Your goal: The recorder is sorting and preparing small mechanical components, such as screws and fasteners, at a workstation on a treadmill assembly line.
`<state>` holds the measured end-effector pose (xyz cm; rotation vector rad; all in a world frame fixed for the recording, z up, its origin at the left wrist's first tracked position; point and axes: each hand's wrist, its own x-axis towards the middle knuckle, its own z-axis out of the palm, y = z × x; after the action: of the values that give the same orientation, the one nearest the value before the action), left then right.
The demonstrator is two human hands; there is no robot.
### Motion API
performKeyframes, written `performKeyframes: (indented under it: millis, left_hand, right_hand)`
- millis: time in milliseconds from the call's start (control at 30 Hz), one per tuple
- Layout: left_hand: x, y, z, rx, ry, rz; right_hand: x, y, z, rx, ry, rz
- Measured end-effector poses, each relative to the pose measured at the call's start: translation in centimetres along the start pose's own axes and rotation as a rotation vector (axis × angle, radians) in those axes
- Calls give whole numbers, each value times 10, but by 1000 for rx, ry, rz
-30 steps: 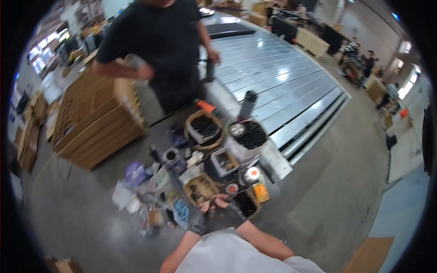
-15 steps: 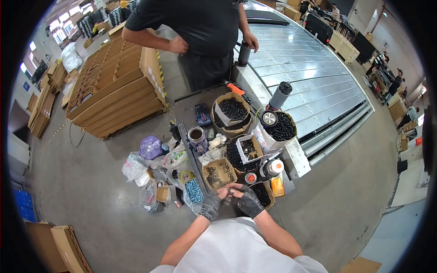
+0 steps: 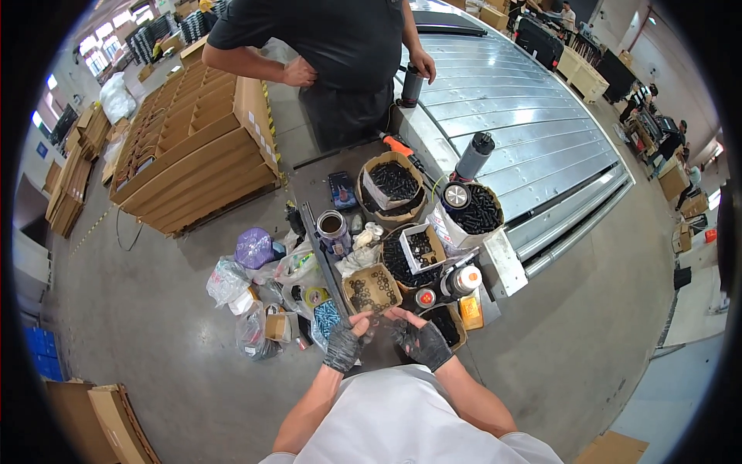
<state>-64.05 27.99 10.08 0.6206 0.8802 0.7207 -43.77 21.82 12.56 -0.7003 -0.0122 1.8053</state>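
My left hand (image 3: 345, 342), in a dark grey glove with bare fingertips, is just below the open cardboard box of small dark rings (image 3: 371, 289). Its thumb and forefinger stand apart, and I see nothing held. Facing it across a small gap, my right hand (image 3: 421, 340), gloved alike, has its fingers stretched toward the left one. Some fingertips are smeared by motion, so a tiny part between them could escape me. Beside the right hand is a box of black pieces (image 3: 446, 329). By the left hand lies a clear bag of blue screws (image 3: 326, 318).
Cartons of black parts (image 3: 394, 185), a mug (image 3: 333, 226), a white-capped bottle (image 3: 466, 281) and an orange box (image 3: 471, 312) crowd the bench. A person in black (image 3: 325, 69) stands opposite. A metal roller-door-like slatted surface (image 3: 518, 116) lies right; stacked cartons (image 3: 193, 155) stand left.
My hands were together with fingertips touching; now they have parted, and the fingers have opened out a little beneath the box of rings. The view has shifted slightly.
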Motion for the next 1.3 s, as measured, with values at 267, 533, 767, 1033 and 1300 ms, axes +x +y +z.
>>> performKeyframes:
  millis: [267,533,767,1033,1300]
  left_hand:
    - [-6,12,3,278,-7,150]
    - [-15,20,11,312,-70,184]
    - [-16,28,21,421,-5,225]
    - [-15,18,21,436,-16,244]
    - [-16,18,23,459,-3,278]
  right_hand:
    - [-13,-11,22,47,-123,15]
    - [-18,-16,26,-115,-173,-51]
    - [-16,-15,13,-140,-138,-46]
    - [-15,-11,20,-139,-71,-95]
    - [-13,-7,14,-214,-44,-142]
